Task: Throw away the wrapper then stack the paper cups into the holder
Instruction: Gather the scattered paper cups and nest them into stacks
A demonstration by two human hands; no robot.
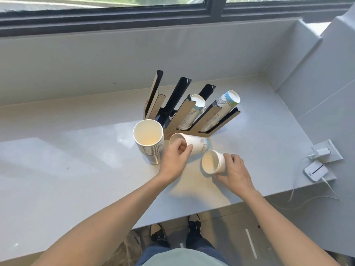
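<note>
While the cup stack (148, 143) stands beside the holder (189, 112) | left hand (175, 160) grips a tilted cup (194, 144) | right hand (235, 172) grips another cup (213, 162)

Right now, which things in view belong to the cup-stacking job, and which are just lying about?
Job:
- cup holder
- upright cup stack
- left hand gripping a tipped cup
- right hand gripping another cup

Lying about:
- wall charger
- white device with cable

No wrapper in view.
</note>
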